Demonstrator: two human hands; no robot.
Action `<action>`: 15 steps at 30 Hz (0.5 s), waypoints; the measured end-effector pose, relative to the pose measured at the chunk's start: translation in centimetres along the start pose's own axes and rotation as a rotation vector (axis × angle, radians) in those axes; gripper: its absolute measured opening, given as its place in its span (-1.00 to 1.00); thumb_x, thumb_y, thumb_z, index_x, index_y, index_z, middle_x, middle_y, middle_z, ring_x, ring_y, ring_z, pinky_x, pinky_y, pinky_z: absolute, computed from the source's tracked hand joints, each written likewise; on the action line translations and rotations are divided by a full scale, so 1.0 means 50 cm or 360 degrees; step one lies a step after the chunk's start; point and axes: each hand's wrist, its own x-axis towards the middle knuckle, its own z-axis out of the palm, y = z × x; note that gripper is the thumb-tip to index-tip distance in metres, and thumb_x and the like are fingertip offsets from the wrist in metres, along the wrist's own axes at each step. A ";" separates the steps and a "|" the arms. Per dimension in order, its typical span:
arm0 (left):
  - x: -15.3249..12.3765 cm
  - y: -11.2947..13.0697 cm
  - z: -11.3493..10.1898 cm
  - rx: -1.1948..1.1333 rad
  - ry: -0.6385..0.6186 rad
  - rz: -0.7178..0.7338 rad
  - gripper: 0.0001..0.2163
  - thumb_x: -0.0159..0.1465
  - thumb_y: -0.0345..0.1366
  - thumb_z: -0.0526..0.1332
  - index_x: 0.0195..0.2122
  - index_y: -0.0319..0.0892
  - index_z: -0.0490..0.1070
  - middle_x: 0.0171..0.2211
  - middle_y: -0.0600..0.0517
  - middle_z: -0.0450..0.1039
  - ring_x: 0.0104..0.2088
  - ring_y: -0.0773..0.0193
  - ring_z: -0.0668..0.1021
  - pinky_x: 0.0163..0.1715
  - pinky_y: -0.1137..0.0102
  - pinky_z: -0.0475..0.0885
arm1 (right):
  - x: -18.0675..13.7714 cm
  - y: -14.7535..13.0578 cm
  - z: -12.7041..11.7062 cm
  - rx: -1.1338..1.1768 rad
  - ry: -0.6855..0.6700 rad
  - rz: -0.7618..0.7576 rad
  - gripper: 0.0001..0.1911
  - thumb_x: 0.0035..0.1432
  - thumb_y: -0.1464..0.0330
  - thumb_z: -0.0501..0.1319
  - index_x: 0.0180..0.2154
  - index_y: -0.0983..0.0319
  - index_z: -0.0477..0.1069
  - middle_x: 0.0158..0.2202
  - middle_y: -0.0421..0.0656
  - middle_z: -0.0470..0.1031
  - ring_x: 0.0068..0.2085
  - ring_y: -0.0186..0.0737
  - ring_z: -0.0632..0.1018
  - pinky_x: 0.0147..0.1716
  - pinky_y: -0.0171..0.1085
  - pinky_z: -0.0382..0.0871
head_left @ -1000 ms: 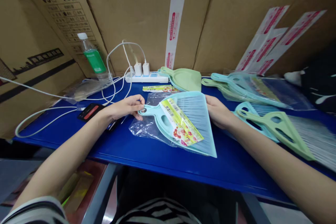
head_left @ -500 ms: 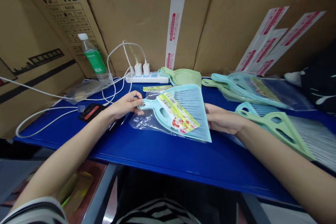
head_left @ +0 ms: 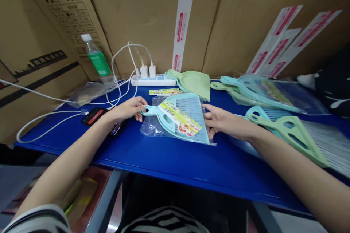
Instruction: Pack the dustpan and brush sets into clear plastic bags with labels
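1. Head view: a light-blue dustpan set (head_left: pixel 188 106) sat mid-frame
2. Left of centre, the left hand (head_left: pixel 130 109) had finger and thumb clamped on its handle
3. Right of centre, the right hand (head_left: pixel 222 121) met its wide edge, fingers apart, grip impossible to tell

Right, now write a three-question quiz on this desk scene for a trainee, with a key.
1. True or false: the left hand is gripping a green brush.
2. The bottle has a label that is mainly: A) red, B) green, C) yellow.
3. Fill the gap: two white chargers are plugged into the ____.

Key: 1. False; it is at the handle of the blue dustpan and brush. 2. B. 3. Power strip.
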 end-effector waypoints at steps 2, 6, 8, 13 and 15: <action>0.000 0.002 0.001 0.0116 0.0003 0.0016 -0.95 0.26 -0.45 0.04 -0.34 -0.19 0.21 -0.57 0.17 0.30 -0.68 0.49 0.39 -0.63 0.53 0.22 | -0.005 -0.006 0.005 -0.0122 0.0052 0.0016 -0.26 0.15 0.60 0.12 0.30 0.27 -0.13 -0.55 -0.33 0.44 -0.65 -0.42 0.46 -0.66 -0.47 0.42; -0.002 0.004 -0.001 0.0311 0.0003 0.0053 -0.93 0.25 -0.43 0.02 -0.35 -0.18 0.23 -0.56 0.17 0.29 -0.67 0.47 0.35 -0.63 0.52 0.18 | -0.012 -0.012 0.011 -0.0290 0.0159 0.0046 -0.29 0.19 0.60 0.00 0.32 0.38 -0.20 -0.67 -0.36 0.34 -0.70 -0.39 0.44 -0.69 -0.47 0.38; -0.004 0.005 -0.002 0.0393 0.0010 0.0080 -0.93 0.25 -0.40 0.02 -0.36 -0.18 0.24 -0.56 0.17 0.28 -0.66 0.46 0.34 -0.60 0.51 0.18 | -0.013 -0.014 0.013 -0.0311 0.0210 0.0066 -0.29 0.19 0.58 0.01 0.33 0.39 -0.19 -0.66 -0.36 0.33 -0.71 -0.38 0.43 -0.69 -0.44 0.38; -0.009 0.010 -0.002 0.0623 0.0085 0.0151 -0.89 0.27 -0.35 0.02 -0.38 -0.17 0.29 -0.59 0.19 0.21 -0.60 0.42 0.29 -0.53 0.49 0.19 | -0.011 -0.013 0.011 -0.0405 0.0251 0.0069 -0.35 0.25 0.51 -0.03 0.32 0.42 -0.15 -0.66 -0.33 0.35 -0.72 -0.39 0.42 -0.71 -0.43 0.35; -0.011 0.011 -0.002 0.0689 0.0104 0.0190 -0.85 0.28 -0.35 -0.01 -0.39 -0.17 0.29 -0.61 0.19 0.17 -0.59 0.40 0.28 -0.50 0.48 0.18 | -0.009 -0.007 0.006 -0.0439 0.0213 0.0007 -0.33 0.25 0.51 -0.03 0.34 0.41 -0.20 -0.67 -0.34 0.35 -0.72 -0.39 0.41 -0.72 -0.44 0.35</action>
